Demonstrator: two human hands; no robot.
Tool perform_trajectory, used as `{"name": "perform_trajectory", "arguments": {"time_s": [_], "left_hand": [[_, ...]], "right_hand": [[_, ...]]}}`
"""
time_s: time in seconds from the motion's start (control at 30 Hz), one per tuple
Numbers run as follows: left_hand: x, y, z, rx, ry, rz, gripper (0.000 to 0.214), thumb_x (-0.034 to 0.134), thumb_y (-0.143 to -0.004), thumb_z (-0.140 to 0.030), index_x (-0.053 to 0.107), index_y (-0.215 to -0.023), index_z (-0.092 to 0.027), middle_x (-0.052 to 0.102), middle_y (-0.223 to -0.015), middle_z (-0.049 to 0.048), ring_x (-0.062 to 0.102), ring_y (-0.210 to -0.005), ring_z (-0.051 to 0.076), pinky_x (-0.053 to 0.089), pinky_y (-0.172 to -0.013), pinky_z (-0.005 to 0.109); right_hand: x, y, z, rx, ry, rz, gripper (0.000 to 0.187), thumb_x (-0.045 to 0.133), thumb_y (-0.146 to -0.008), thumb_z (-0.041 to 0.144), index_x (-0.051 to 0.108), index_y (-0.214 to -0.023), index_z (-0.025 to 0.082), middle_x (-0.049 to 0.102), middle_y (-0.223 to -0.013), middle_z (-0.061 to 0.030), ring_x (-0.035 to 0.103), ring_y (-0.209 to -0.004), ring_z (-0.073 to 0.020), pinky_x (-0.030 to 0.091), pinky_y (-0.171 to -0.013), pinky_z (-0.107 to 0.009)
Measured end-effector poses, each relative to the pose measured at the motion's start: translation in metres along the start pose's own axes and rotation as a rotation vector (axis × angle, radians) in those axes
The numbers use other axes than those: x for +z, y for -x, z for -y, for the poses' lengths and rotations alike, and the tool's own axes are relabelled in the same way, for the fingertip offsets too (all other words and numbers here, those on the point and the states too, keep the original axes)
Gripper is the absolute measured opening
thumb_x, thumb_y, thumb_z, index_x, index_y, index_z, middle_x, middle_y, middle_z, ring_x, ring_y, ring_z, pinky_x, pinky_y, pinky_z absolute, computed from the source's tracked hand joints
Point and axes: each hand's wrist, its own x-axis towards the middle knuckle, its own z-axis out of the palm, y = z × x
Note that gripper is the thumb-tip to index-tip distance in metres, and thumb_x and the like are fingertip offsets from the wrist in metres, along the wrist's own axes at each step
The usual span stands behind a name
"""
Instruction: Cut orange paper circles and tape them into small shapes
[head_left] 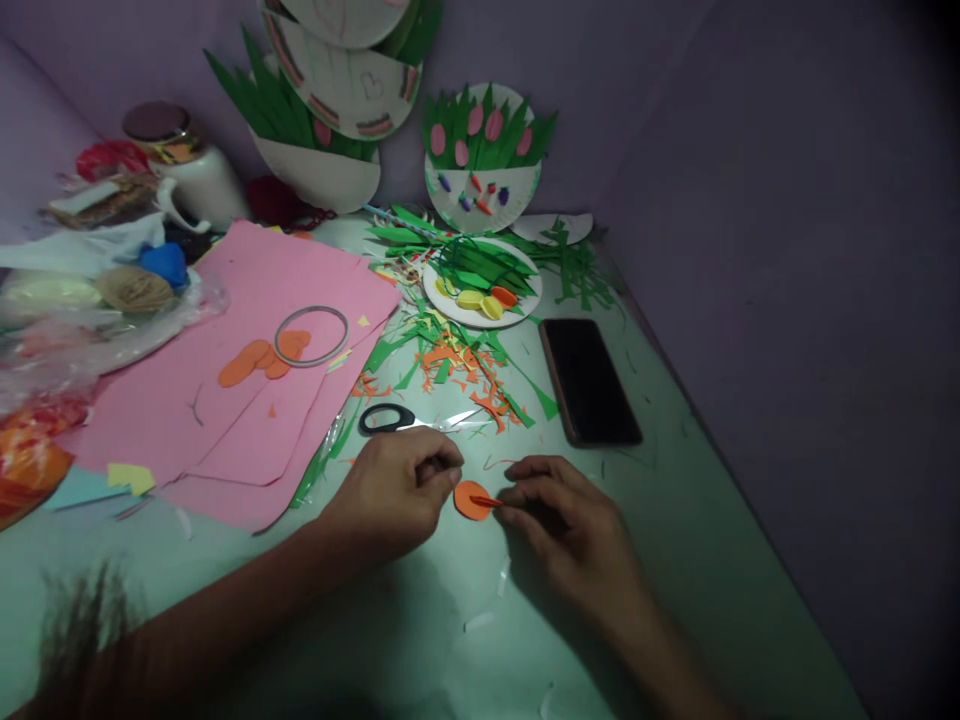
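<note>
A small orange paper oval [469,499] lies on the pale green table [675,560] between my two hands. My left hand [401,490] is curled with its fingertips pinched at the oval's left edge. My right hand [562,515] pinches the oval's right edge, where the paper is folded into a thin ridge. Black-handled scissors [386,418] lie just beyond my left hand, their blades over a clear plastic sheet.
Pink paper sheets [247,400] at left carry orange ovals [259,362] and a wire ring [311,335]. A black phone [589,380] lies at right. Green and orange scraps [465,370], a paper plate [484,280] of cut pieces, paper-plate crafts [484,160], a jar [187,165] and bags crowd the back.
</note>
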Motion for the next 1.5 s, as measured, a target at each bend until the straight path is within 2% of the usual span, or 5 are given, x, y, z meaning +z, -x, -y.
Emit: {"name": "perform_trajectory", "arguments": {"time_s": [0.33,0.57,0.7,1.1,1.5], "left_hand": [[-0.002,0.013,-0.012,0.313,-0.039,-0.024,0.013,0.054,-0.073,-0.011,0.064,-0.067,-0.016,0.058,-0.063,-0.0013,0.049,-0.058,0.009,0.036,-0.055,0.020],[-0.032,0.002,-0.013,0.014,0.135,-0.215,0.010,0.057,-0.072,-0.023,0.062,-0.067,-0.016,0.054,-0.054,-0.0024,0.045,-0.047,0.009,0.034,-0.044,0.020],[-0.031,0.003,-0.012,0.007,0.167,-0.208,0.009,0.058,-0.070,-0.022,0.062,-0.065,-0.015,0.054,-0.054,-0.0025,0.044,-0.048,0.009,0.034,-0.045,0.020],[-0.023,0.010,-0.007,0.023,0.410,-0.045,0.011,0.057,-0.071,-0.024,0.061,-0.070,-0.014,0.061,-0.076,0.0052,0.055,-0.073,0.016,0.041,-0.064,0.027],[-0.008,0.010,-0.010,-0.188,0.521,-0.075,0.010,0.063,-0.063,-0.023,0.061,-0.063,-0.013,0.058,-0.050,-0.0012,0.048,-0.043,0.008,0.037,-0.042,0.018]], "right_hand": [[-0.006,0.002,0.020,-0.010,-0.161,-0.093,0.005,0.063,-0.075,0.019,0.064,-0.078,0.023,0.067,-0.087,-0.0026,0.061,-0.079,-0.0170,0.046,-0.064,-0.027],[0.012,-0.002,0.021,0.027,0.275,-0.061,0.016,0.066,-0.072,0.028,0.064,-0.087,0.023,0.065,-0.088,-0.0026,0.061,-0.080,-0.0221,0.045,-0.064,-0.033],[0.018,-0.003,0.025,0.060,0.346,-0.008,0.012,0.064,-0.073,0.026,0.064,-0.085,0.024,0.064,-0.092,-0.0027,0.061,-0.082,-0.0224,0.044,-0.061,-0.031],[0.012,-0.032,0.032,0.357,-0.576,0.048,0.016,0.067,-0.062,0.022,0.069,-0.077,0.017,0.071,-0.072,-0.0041,0.065,-0.066,-0.0179,0.049,-0.061,-0.030],[0.022,-0.039,0.037,0.392,-0.839,-0.063,0.024,0.069,-0.057,0.012,0.068,-0.081,0.018,0.074,-0.075,-0.0031,0.069,-0.076,-0.0186,0.053,-0.073,-0.032]]}}
